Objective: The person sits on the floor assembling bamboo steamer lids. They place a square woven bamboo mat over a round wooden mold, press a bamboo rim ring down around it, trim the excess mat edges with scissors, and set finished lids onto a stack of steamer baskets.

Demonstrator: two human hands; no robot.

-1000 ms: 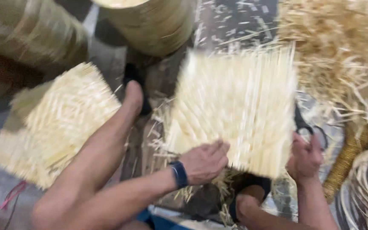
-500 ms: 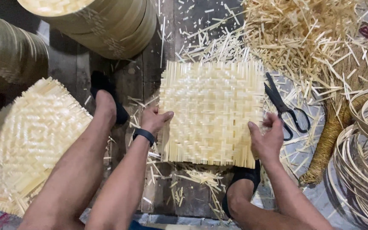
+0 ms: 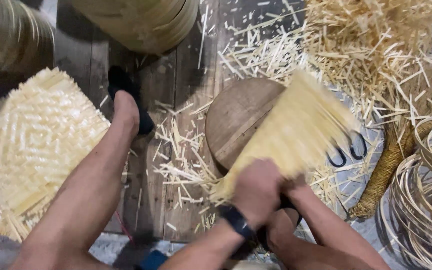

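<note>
Far left: stack of finished woven mats, lying flat on the floor. Centre: round wooden block, bare. Over it: your woven bamboo mat, tilted and blurred, lower edge gripped by your left hand; your right hand is mostly hidden, grip unclear. Right: scissors, part-covered. Judged step: repositioning the mat; next calls for seating it flat on the block.

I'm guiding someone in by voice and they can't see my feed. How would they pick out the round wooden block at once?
Start from the dark plank floor strewn with pale bamboo slivers, and go to its middle, just ahead of the person's hands. The round wooden block lies there, partly covered by the blurred woven mat that the left hand grips. It is the only smooth brown disc among pale strips, mats and coiled hoops.
</note>
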